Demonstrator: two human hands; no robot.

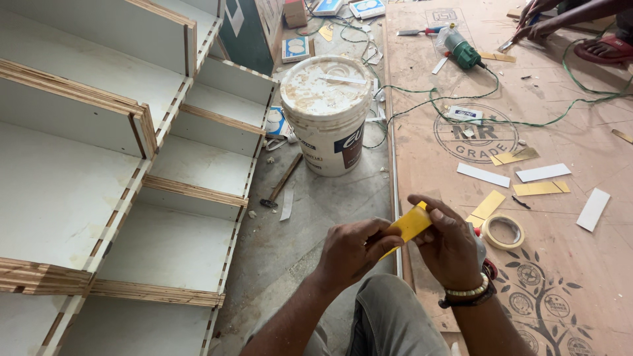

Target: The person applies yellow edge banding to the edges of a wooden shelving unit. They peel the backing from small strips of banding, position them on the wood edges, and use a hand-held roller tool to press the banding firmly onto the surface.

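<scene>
Both hands clamped on a yellow strip (pixel 410 224) at lower centre of the frame: left hand (pixel 353 250) pinching its lower end, right hand (pixel 448 244) its upper; tape roll (pixel 503 231) just right; bucket (pixel 326 112) above, on the floor.

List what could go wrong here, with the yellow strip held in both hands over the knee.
1. The yellow strip is pinched only at its ends by the left hand and right hand; a thin piece like this might bend or slip from the grip.
2. The green cable trails across the plywood sheet; a foot could snag it.
3. The hammer lies loose on the floor beside the bucket, a possible trip.
</scene>
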